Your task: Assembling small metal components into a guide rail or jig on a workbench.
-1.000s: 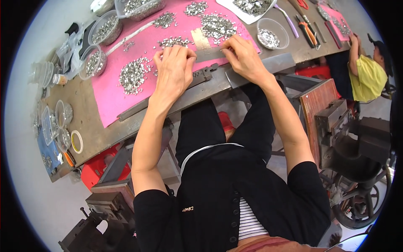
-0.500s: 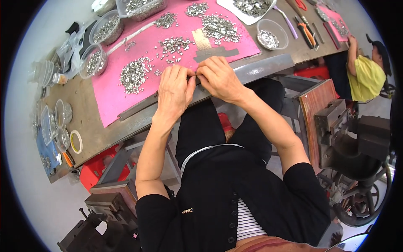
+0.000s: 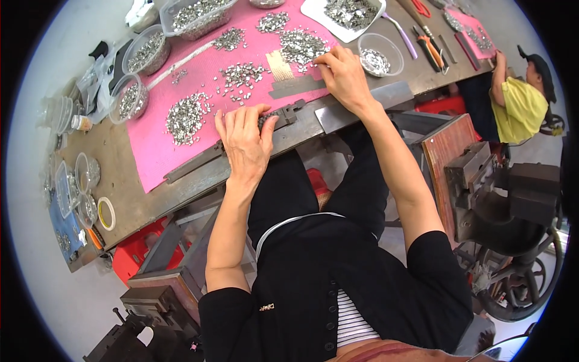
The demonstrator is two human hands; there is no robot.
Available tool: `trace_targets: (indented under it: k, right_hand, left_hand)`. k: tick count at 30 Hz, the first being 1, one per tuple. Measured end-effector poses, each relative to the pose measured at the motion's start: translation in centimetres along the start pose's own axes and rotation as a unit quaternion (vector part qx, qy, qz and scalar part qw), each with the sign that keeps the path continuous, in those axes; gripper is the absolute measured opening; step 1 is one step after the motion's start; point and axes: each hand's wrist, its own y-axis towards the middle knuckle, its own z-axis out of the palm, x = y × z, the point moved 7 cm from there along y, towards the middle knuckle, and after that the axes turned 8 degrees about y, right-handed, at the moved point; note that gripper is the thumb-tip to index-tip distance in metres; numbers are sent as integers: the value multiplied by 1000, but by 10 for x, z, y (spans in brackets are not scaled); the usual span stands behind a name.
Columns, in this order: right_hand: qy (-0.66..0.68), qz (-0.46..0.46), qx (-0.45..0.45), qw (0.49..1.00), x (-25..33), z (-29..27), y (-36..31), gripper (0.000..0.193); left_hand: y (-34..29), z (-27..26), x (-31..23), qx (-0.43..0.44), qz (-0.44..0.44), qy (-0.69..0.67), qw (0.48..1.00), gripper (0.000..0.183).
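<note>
My left hand [image 3: 246,142] straddles a long dark metal bar [image 3: 199,161] along the near edge of the pink mat, thumb on the near side and fingers on the far side. Beside its fingertips, a notched dark block [image 3: 289,113] is seated on the bar. My right hand [image 3: 345,75] reaches over the mat, its fingertips pinched together at the near right edge of a pile of small silvery metal pieces [image 3: 301,47]. Whatever lies between those fingertips is too small to make out. A flat grey metal plate [image 3: 295,86] and a tan row of thin strips [image 3: 279,65] lie between the hands.
More metal-piece piles [image 3: 187,117] cover the pink mat [image 3: 151,154]. Plastic tubs [image 3: 129,99] stand left, a round tub [image 3: 381,55] and white tray [image 3: 310,13] right. Pliers [image 3: 429,49] lie beyond. A person in yellow [image 3: 518,108] sits at far right. A smooth metal plate [image 3: 329,116] juts over the bench edge.
My hands, fingertips together over the bar before, are now apart. The right one has moved up and right to the pile; the left has shifted slightly, uncovering the notched block.
</note>
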Motion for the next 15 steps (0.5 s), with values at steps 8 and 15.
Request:
trace_targets:
  k: [8,15]
  right_hand:
    - [-22,-24,21,999,0,12,6,7]
    - [4,-16,55,998,1,7,3,6]
  left_hand:
    - [-25,-18,3,-151,21,-71,986,19]
    - [-28,-17,7,-166,13,-92,982,20]
